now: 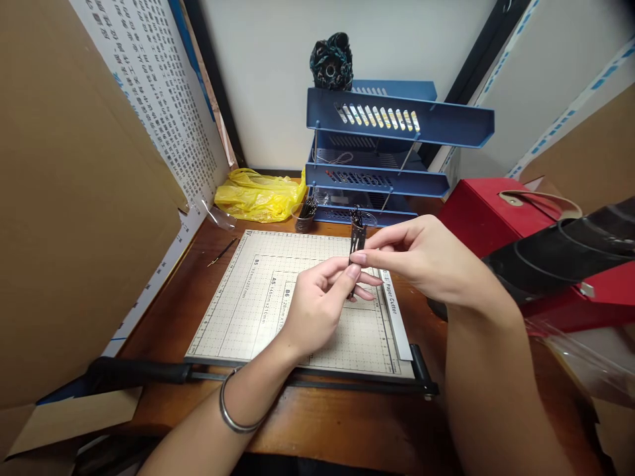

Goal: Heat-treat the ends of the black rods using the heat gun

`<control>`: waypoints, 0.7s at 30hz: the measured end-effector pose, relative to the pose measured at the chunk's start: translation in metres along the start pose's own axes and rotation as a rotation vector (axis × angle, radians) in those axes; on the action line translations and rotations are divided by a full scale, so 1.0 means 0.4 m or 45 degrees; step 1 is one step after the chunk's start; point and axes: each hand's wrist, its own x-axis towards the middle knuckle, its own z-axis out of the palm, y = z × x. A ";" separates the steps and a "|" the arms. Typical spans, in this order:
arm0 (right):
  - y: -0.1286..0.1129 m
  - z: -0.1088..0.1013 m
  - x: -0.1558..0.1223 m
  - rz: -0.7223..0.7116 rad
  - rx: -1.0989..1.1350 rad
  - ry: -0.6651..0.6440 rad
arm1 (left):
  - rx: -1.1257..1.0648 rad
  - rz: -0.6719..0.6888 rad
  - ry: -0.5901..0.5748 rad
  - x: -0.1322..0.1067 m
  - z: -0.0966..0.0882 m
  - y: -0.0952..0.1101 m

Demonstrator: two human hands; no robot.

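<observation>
Both hands meet above the paper cutter in the head view, closed on a small upright bundle of thin black pieces [358, 235] that look like hairpins. My left hand [325, 297] grips the lower end between thumb and fingers. With a thumb-and-finger pinch, my right hand [414, 254] holds the bundle's right side, higher up. The fingers partly cover the bundle. Below lies the cream gridded board of the paper cutter [233, 297]. A clear cup [303, 221] full of similar thin black pieces stands at the board's far edge. What lies just behind the bundle is hard to make out.
A thin black tool [223, 252] lies left of the board. The cutter's black handle [141, 371] runs along the near edge. Behind are a yellow plastic bag [260, 195] and blue stacked trays [397, 119]. A red box [489, 205] and a black cylindrical object [560, 248] stand at right.
</observation>
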 end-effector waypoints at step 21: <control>0.011 -0.002 0.001 -0.086 -0.048 0.072 | -0.016 -0.010 0.028 -0.003 -0.007 0.007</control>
